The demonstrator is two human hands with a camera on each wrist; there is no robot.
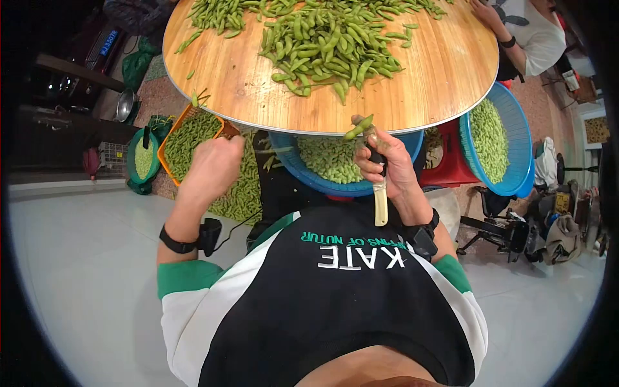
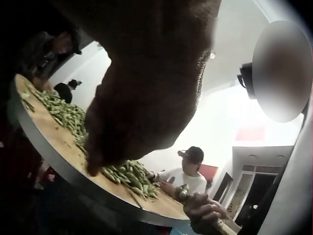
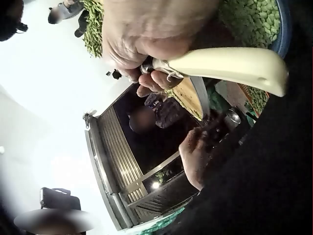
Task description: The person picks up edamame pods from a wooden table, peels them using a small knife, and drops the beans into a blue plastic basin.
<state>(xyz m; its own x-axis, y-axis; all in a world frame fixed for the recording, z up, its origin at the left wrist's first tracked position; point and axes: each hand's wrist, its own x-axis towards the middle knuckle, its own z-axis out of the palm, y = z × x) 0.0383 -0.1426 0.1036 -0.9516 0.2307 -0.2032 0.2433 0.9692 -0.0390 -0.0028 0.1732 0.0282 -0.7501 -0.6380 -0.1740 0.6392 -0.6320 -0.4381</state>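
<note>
In the head view my right hand (image 1: 394, 164) grips a tool with a cream handle (image 1: 380, 205) and a dark part between the fingers. Its working end is hidden by the hand. A green soybean pod (image 1: 358, 128) sticks out at the thumb and fingertips, just off the table edge. The cream handle (image 3: 230, 66) juts past the palm in the right wrist view. My left hand (image 1: 216, 164) hangs before an orange basket (image 1: 169, 132) of pods, with its back to the camera. Dark in the left wrist view, the left hand (image 2: 142, 98) hides its fingers; I cannot tell whether it holds anything.
A heap of pods (image 1: 329, 48) covers the middle of the round wooden table (image 1: 225, 84). Shelled beans fill a blue basin (image 1: 284, 145) below its edge and another blue basin (image 1: 519, 138) at right. Loose pods (image 1: 238, 203) lie below left. Another person (image 1: 529, 32) sits at the table.
</note>
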